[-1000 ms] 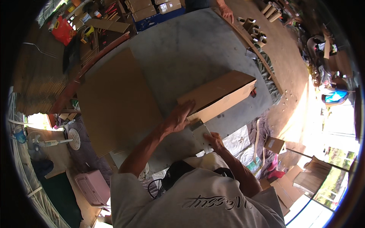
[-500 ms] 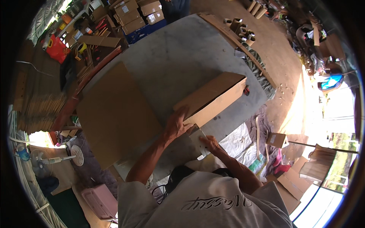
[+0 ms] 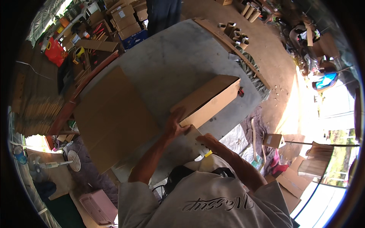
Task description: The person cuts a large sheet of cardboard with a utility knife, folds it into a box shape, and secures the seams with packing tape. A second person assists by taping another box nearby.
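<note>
A long, narrow cardboard box [image 3: 211, 102] lies slantwise on the grey tabletop [image 3: 163, 57], with a dark gap along its upper edge. At its near end my left hand [image 3: 176, 123] is closed on the corner, thumb pointing toward the right hand. My right hand [image 3: 207, 141] sits just right of that end, fingers curled. What it holds is mostly hidden; a small yellow piece [image 3: 208, 153] shows just below it. A pale flat piece [image 3: 192, 133] extends from the box end between the hands. Left of the box lies a large flat cardboard sheet [image 3: 114, 117].
A small red and black object [image 3: 240, 91] lies by the box's far end. Cardboard tubes [image 3: 235, 32] stand beyond the table's far right edge. Stacked cardboard [image 3: 38, 110] and a fan [image 3: 72, 161] are on the left. A person's legs [image 3: 163, 15] show at the far edge.
My right hand has shifted slightly left and turned over the pale piece, and a yellow piece now shows below it. The left hand keeps its hold. The whole view has shifted a little.
</note>
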Motion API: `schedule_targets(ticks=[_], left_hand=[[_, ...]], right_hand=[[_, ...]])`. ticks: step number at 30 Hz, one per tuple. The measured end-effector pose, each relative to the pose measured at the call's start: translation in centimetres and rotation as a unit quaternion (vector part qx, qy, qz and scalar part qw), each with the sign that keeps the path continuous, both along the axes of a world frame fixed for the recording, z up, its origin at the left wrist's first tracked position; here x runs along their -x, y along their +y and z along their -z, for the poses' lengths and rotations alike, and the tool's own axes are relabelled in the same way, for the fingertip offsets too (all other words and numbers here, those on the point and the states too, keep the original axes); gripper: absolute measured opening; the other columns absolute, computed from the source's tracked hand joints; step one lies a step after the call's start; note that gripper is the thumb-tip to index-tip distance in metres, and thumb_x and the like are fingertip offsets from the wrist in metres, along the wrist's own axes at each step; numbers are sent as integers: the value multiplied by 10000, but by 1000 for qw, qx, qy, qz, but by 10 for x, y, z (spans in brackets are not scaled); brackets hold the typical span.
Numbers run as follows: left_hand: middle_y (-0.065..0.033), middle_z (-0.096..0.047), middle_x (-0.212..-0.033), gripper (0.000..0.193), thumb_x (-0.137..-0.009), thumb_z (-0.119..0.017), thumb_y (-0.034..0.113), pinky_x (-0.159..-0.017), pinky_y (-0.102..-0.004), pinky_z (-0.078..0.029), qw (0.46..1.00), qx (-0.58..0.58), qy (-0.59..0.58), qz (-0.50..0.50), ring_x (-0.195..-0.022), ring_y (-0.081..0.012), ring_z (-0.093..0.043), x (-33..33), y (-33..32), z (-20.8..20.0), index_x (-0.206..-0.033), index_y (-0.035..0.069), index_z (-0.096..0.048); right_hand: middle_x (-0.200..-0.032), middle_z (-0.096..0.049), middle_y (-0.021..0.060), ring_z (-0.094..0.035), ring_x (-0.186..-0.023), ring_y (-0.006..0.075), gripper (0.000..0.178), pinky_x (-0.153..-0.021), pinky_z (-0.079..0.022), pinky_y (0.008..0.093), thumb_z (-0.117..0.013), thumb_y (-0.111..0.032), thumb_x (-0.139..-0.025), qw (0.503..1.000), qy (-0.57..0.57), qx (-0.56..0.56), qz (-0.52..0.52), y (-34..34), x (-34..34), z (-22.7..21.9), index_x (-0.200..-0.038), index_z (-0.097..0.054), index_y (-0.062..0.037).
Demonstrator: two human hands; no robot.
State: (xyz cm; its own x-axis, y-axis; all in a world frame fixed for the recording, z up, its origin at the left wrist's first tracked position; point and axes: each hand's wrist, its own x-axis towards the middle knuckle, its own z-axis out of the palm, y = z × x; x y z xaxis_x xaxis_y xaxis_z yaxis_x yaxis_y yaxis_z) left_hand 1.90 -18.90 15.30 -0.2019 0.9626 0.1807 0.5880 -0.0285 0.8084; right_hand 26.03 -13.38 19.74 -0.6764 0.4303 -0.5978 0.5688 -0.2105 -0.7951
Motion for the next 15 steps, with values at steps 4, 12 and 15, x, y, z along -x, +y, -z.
schedule_targets(ticks=[4,12,15], left_hand=[[-168,-504,-1461,891,-646,-880,279,-1123,-420,-392,1000,-23,-10,-7,-1348,-341,-477,-3,3,2,-1426,62,-508],[-222,-544,-1369,849,-616,-894,226,-1094,-446,-416,997,-67,-10,-39,-1269,-402,-512,-6,-1,9,-1349,-11,-536],[-226,-558,-1337,838,-589,-912,217,-1079,-457,-426,990,-63,-35,-122,-1247,-407,-522,-31,-4,17,-1312,-20,-560]], right_hand=[[-674,-617,100,-614,-616,217,317,-566,-476,381,-567,-303,-888,981,-186,24,53,2,30,-26,-846,-701,-18],[-808,-710,119,-684,-743,223,412,-687,-534,368,-659,-394,-814,974,-225,37,-5,-18,-31,31,-909,-729,1],[-776,-696,136,-668,-726,202,496,-679,-522,363,-680,-439,-806,971,-212,37,104,-13,-73,34,-867,-722,51]])
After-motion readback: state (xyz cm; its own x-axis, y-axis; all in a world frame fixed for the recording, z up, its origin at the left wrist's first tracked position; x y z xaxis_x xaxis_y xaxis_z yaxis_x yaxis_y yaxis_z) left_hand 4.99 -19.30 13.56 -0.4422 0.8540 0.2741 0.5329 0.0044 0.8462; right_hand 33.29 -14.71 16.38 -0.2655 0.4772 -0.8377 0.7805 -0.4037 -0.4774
